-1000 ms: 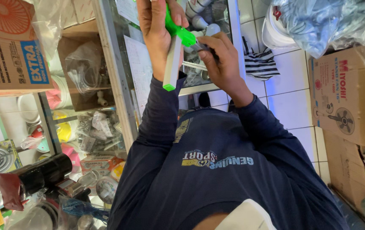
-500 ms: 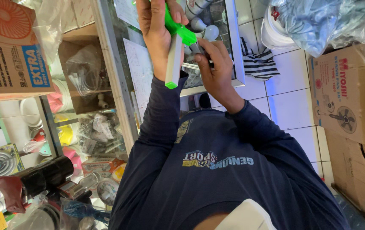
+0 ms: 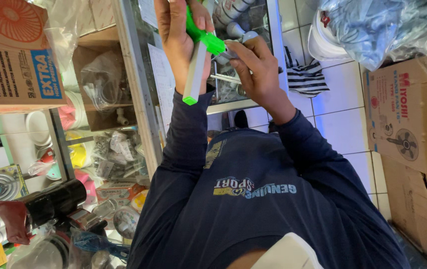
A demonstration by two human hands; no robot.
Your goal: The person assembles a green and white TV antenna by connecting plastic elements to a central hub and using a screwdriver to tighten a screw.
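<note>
Hands at work over a shop's glass-topped bench (image 3: pixel 135 94), as I see it through the head camera: the left hand (image 3: pixel 176 45) is closed round a grey-and-green plastic hand tool (image 3: pixel 196 74), fingers wrapped about its upper part, so that the grey body hangs down toward the wrist and the bright green end points across to the other hand. The right hand (image 3: pixel 256 72) meets it there, thumb and fingers pinched on a small silvery metal part (image 3: pixel 226 54) at the green tip. I judge the one grip steadies the tool while the other does the fine work, and both are raised clear of the glass, probably to bring the joint close under the eyes. What exactly the silvery part is I cannot tell; the fingers cover most of it.

Beneath the glass lie a printed paper sheet (image 3: pixel 163 84) and loose metal fittings. To the left stand shelves crowded with bagged goods and a brown cardboard box with an orange fan picture (image 3: pixel 14 55); a black cylindrical object (image 3: pixel 54 201) sits lower down. To the right, on the white tiled floor (image 3: pixel 343 129), are a striped black-and-white cloth (image 3: pixel 305 79), a second cardboard box printed with a standing fan (image 3: pixel 408 114) and a clear plastic bag of blue goods (image 3: pixel 373 30)
</note>
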